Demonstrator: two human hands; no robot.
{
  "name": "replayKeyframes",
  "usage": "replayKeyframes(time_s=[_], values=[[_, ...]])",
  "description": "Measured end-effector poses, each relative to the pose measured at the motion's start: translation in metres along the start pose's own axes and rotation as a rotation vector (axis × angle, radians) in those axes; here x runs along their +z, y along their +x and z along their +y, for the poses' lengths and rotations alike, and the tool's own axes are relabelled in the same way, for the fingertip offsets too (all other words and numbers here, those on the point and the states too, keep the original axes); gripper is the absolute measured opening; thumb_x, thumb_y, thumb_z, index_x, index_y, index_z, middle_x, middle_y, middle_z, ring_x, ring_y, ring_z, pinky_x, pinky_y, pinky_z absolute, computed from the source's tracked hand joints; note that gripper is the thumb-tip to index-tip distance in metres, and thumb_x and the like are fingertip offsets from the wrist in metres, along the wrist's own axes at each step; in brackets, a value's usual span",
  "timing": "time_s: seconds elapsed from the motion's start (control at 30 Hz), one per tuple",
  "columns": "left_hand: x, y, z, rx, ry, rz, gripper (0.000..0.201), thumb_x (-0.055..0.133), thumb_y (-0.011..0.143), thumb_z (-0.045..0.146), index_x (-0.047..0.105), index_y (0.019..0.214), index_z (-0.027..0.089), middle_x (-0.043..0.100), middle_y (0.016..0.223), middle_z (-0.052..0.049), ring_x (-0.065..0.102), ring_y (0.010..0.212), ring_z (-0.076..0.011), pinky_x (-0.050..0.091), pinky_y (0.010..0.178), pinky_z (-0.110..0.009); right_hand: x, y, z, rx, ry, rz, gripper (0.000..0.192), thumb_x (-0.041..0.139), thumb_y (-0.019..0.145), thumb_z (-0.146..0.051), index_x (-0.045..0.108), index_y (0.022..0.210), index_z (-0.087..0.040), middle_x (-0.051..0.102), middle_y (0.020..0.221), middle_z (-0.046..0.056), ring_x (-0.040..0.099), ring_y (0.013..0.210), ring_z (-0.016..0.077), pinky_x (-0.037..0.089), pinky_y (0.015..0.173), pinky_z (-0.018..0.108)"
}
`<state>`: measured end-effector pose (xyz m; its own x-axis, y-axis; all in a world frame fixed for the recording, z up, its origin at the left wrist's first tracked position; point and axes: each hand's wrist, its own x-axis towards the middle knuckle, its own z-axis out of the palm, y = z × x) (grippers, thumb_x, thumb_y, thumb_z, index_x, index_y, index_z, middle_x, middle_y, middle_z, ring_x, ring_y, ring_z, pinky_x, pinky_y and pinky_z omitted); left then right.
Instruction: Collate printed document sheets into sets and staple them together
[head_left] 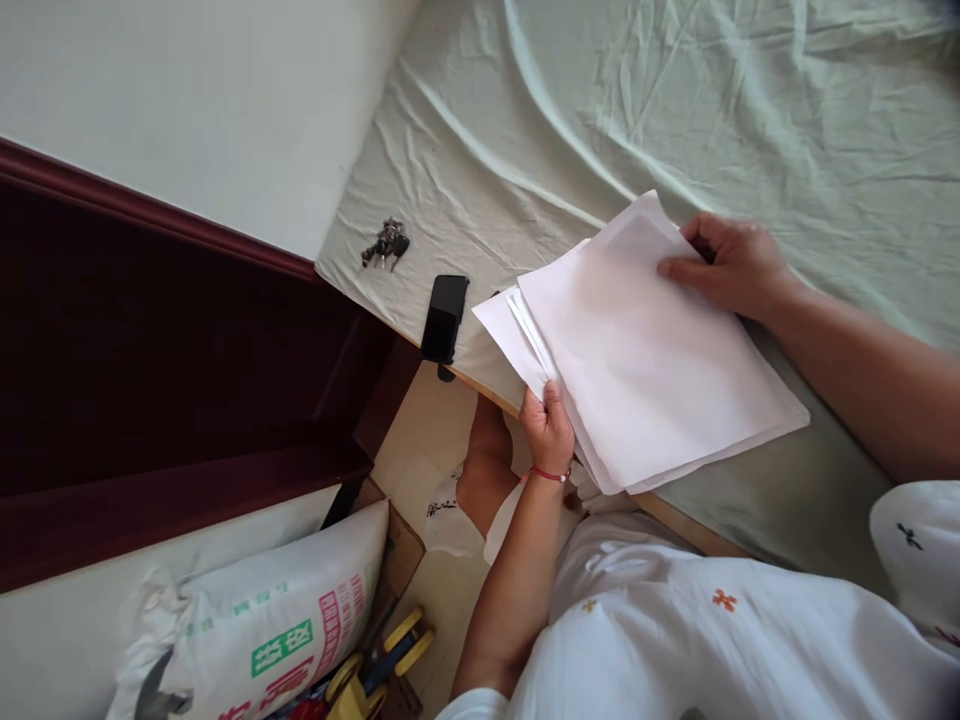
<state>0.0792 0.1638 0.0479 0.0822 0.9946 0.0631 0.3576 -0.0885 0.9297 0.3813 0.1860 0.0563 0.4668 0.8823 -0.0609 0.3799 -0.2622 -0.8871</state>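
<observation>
A loose stack of large white paper sheets (660, 350) is held above the edge of the cloth-covered bed. My left hand (549, 428), with a red cord bracelet at the wrist, grips the stack's near left edge, thumb on top. At the far right edge, my right hand (731, 262) pinches the sheets between thumb and fingers; its fingertips are partly hidden. On the left side the sheets are fanned, with several edges showing apart. The top sheet looks blank.
Left of the papers, a black phone (445, 318) lies at the bed's edge, with a bunch of keys (386, 244) behind it. Wrinkled pale green cloth (480, 130) covers the bed. A dark red wooden cabinet (165, 340) and a printed white sack (277, 610) are at the left.
</observation>
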Motion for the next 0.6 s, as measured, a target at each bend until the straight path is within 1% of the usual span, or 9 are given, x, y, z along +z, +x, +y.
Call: replayKeyframes(time_s=[0.07, 0.17, 0.2, 0.3, 0.33, 0.4, 0.47, 0.6], values=[[0.0009, -0.0005, -0.0009, 0.007, -0.001, -0.001, 0.059, 0.053, 0.099, 0.07, 0.075, 0.117, 0.018, 0.079, 0.119, -0.014, 0.072, 0.118, -0.0288, 0.053, 0.104, -0.038, -0.0002, 0.0007, 0.0046, -0.024, 0.097, 0.027, 0.026, 0.086, 0.075, -0.01, 0.068, 0.089, -0.02, 0.06, 0.07, -0.005, 0.047, 0.064, 0.0111, 0.035, 0.06, 0.029], [0.0013, -0.0019, -0.0024, 0.003, -0.031, 0.017, 0.056, 0.053, 0.1, 0.066, 0.074, 0.119, 0.018, 0.079, 0.123, -0.014, 0.071, 0.118, -0.0278, 0.052, 0.106, -0.038, -0.0011, 0.0015, 0.0078, -0.045, 0.194, 0.054, 0.037, 0.088, 0.073, -0.008, 0.076, 0.106, -0.02, 0.069, 0.081, -0.002, 0.056, 0.069, 0.0121, 0.04, 0.061, 0.027], [0.0012, -0.0021, -0.0027, -0.002, -0.043, 0.023, 0.055, 0.053, 0.101, 0.065, 0.074, 0.12, 0.019, 0.078, 0.123, -0.014, 0.071, 0.118, -0.0277, 0.052, 0.107, -0.038, -0.0014, 0.0015, 0.0079, -0.035, 0.21, 0.048, 0.036, 0.088, 0.073, -0.01, 0.078, 0.106, -0.019, 0.07, 0.08, -0.002, 0.056, 0.068, 0.0121, 0.041, 0.06, 0.026], [0.0007, -0.001, -0.0029, -0.018, -0.059, 0.025, 0.055, 0.054, 0.1, 0.067, 0.074, 0.119, 0.019, 0.079, 0.122, -0.013, 0.07, 0.121, -0.0284, 0.052, 0.108, -0.039, -0.0008, 0.0004, 0.0079, 0.061, 0.319, -0.006, 0.018, 0.089, 0.075, -0.018, 0.08, 0.091, -0.016, 0.07, 0.072, 0.0, 0.056, 0.06, 0.0127, 0.043, 0.053, 0.027], [0.0007, -0.0002, -0.0029, -0.019, -0.061, 0.02, 0.056, 0.054, 0.099, 0.068, 0.075, 0.119, 0.019, 0.079, 0.121, -0.013, 0.07, 0.122, -0.0286, 0.052, 0.109, -0.039, -0.0001, -0.0002, 0.0082, 0.086, 0.38, -0.03, 0.016, 0.09, 0.075, -0.021, 0.08, 0.087, -0.016, 0.071, 0.071, 0.001, 0.057, 0.059, 0.0138, 0.045, 0.051, 0.028], [0.0012, 0.0014, -0.0031, -0.016, -0.063, 0.008, 0.056, 0.055, 0.098, 0.068, 0.075, 0.119, 0.02, 0.079, 0.122, -0.013, 0.069, 0.124, -0.0286, 0.05, 0.111, -0.04, 0.0013, -0.001, 0.009, 0.098, 0.497, -0.058, 0.019, 0.091, 0.073, -0.023, 0.081, 0.088, -0.016, 0.074, 0.074, 0.003, 0.061, 0.06, 0.0163, 0.05, 0.052, 0.03], [0.0024, 0.0023, -0.0035, -0.016, -0.059, 0.005, 0.058, 0.056, 0.097, 0.07, 0.074, 0.118, 0.019, 0.079, 0.119, -0.013, 0.07, 0.122, -0.0286, 0.05, 0.111, -0.04, 0.0016, -0.0009, 0.0097, 0.064, 0.598, -0.045, 0.019, 0.091, 0.072, -0.022, 0.081, 0.089, -0.017, 0.076, 0.078, 0.003, 0.063, 0.062, 0.0166, 0.053, 0.055, 0.031], [0.0042, 0.001, -0.0034, -0.024, -0.04, 0.025, 0.058, 0.057, 0.096, 0.071, 0.075, 0.112, 0.018, 0.08, 0.111, -0.013, 0.072, 0.118, -0.0284, 0.052, 0.108, -0.038, -0.0009, 0.0027, 0.0103, -0.013, 0.749, 0.07, 0.013, 0.085, 0.076, -0.017, 0.08, 0.088, -0.019, 0.078, 0.085, 0.002, 0.064, 0.065, 0.0142, 0.054, 0.059, 0.029]])
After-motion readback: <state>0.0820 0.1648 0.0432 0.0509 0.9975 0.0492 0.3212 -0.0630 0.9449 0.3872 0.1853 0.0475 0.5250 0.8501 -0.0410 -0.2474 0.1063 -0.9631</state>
